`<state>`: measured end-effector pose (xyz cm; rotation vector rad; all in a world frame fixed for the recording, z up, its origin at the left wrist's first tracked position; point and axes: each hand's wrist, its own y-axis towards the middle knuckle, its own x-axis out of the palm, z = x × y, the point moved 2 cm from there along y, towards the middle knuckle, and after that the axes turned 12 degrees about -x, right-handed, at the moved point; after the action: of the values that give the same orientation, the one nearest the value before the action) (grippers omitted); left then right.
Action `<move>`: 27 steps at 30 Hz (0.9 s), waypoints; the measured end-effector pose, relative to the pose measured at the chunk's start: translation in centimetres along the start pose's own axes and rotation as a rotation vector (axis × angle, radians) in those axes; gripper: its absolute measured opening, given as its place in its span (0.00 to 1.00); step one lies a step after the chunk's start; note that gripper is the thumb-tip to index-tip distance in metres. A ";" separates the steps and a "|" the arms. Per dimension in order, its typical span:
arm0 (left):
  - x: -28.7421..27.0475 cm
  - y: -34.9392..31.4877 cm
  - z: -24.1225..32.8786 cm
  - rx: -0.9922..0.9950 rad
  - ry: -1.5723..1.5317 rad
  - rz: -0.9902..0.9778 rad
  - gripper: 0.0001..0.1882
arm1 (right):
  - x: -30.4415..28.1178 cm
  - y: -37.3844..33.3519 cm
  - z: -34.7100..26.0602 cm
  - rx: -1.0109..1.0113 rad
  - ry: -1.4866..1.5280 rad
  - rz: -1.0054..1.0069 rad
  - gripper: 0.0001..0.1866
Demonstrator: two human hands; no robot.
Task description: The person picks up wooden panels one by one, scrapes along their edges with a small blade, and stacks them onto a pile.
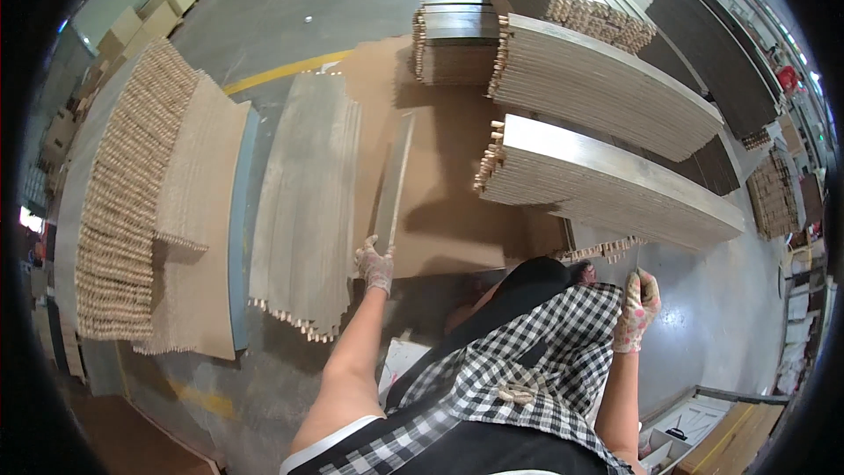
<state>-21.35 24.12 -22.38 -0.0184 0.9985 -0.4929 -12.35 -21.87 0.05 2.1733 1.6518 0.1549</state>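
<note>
My left hand (376,269), in a patterned work glove, is closed around the near end of a narrow grey board (400,178), which points away from me, tilted on edge. Just left of it stands a stack of long grey boards (303,194) with wooden dowels sticking out of the near ends. My right hand (638,313), also gloved, is raised at my right side with its fingers curled. Whatever they hold, if anything, is too small to make out. Nearest to that hand is a stack of grey boards with dowelled ends (607,176).
Brown cardboard sheeting (448,238) covers the floor ahead. More dowelled board stacks (598,79) stand at the right and far right. Tall stacks (132,203) and a blue-edged panel (244,238) are at the left. A compartmented box (703,427) sits at the lower right.
</note>
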 end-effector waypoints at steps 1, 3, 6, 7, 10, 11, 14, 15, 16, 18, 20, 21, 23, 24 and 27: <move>1.2 0.0 0.3 -0.122 0.047 -0.001 0.28 | -0.8 -0.2 0.2 0.018 -0.021 0.020 0.06; 1.9 -0.2 2.1 -0.218 0.147 0.036 0.23 | -2.5 -0.6 0.4 0.061 -0.102 0.023 0.06; 4.5 3.1 0.7 -0.161 0.192 0.122 0.17 | -4.9 -1.3 2.3 0.049 -0.273 0.090 0.06; 5.3 3.7 1.0 -0.150 0.194 0.104 0.17 | -5.4 -1.4 2.8 0.051 -0.290 0.104 0.06; 6.2 7.0 0.6 -0.216 0.384 0.135 0.16 | -5.3 -1.6 2.5 0.117 -0.249 0.078 0.07; 6.3 7.6 0.1 -0.216 0.392 0.139 0.16 | -5.1 -1.5 2.4 0.125 -0.246 0.077 0.07; 6.1 8.1 2.5 0.056 0.274 0.212 0.17 | -4.9 -0.3 1.4 0.127 -0.241 0.159 0.06; 5.9 7.1 5.2 0.209 0.073 0.202 0.17 | -5.2 0.7 0.8 0.126 -0.267 0.192 0.06; 4.9 5.7 8.3 0.357 -0.132 0.188 0.17 | -5.2 2.1 0.1 0.019 -0.316 0.205 0.05; 0.0 2.0 15.4 0.579 -0.552 0.100 0.18 | -3.9 5.2 -1.9 -0.109 -0.255 0.189 0.04; -6.2 -3.9 22.4 0.810 -0.759 0.017 0.19 | 0.9 8.2 -6.0 -0.133 -0.155 0.064 0.06; -8.5 -6.2 25.1 0.973 -0.763 0.013 0.19 | 3.0 9.5 -7.2 -0.205 -0.297 -0.064 0.09; -11.0 -10.2 29.7 1.118 -0.553 0.095 0.20 | 7.8 11.2 -9.1 -0.277 -0.394 -0.266 0.07; -10.7 -12.0 31.7 1.235 -0.341 0.206 0.21 | 9.6 12.0 -7.6 -0.197 -0.245 -0.379 0.02; -9.5 -12.5 33.6 1.284 -0.006 0.199 0.23 | 14.9 13.0 -8.0 -0.248 -0.258 -0.620 0.03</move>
<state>-3.23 9.92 6.63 1.2091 0.5249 -0.8690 1.16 -8.63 9.98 1.3613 1.9403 -0.0916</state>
